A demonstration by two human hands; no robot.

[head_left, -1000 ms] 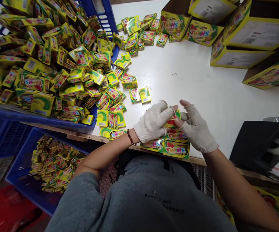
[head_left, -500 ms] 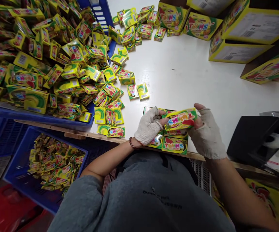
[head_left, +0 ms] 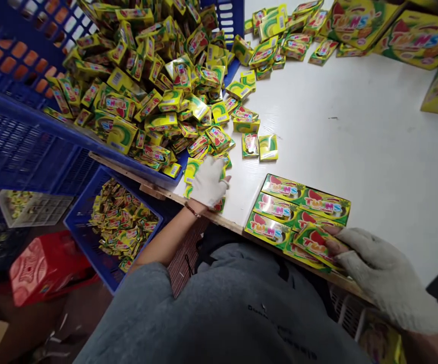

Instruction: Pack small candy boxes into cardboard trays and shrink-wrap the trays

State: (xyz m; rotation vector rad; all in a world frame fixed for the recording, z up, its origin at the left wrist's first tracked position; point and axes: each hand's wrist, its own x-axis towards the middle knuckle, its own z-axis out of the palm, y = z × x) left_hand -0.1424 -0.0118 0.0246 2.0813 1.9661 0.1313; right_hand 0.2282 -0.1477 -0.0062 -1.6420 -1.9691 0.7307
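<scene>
My right hand (head_left: 370, 258), in a white fingerless glove, holds a yellow-green "TWINS" candy box (head_left: 315, 245) between thumb and fingers. That box lies tilted over the near right corner of a shallow tray holding rows of matching boxes (head_left: 272, 227). My left hand (head_left: 208, 183), gloved the same way, is over several small candy boxes (head_left: 192, 169) at the table's front edge, left of the tray. Its thumb stands apart; the other fingertips are hidden below the hand, so any contact there is unclear.
A blue crate (head_left: 135, 167) heaped with candy boxes stands at the left, spilling boxes onto the white table (head_left: 317, 136). Larger TWINS cartons (head_left: 418, 38) line the back right. Below the edge are another blue crate (head_left: 154, 237) with boxes and a red stool (head_left: 29, 268).
My left hand has left the held box and moved left to the small boxes. My right hand has lowered the candy box onto the tray's near right corner. The view has swung left.
</scene>
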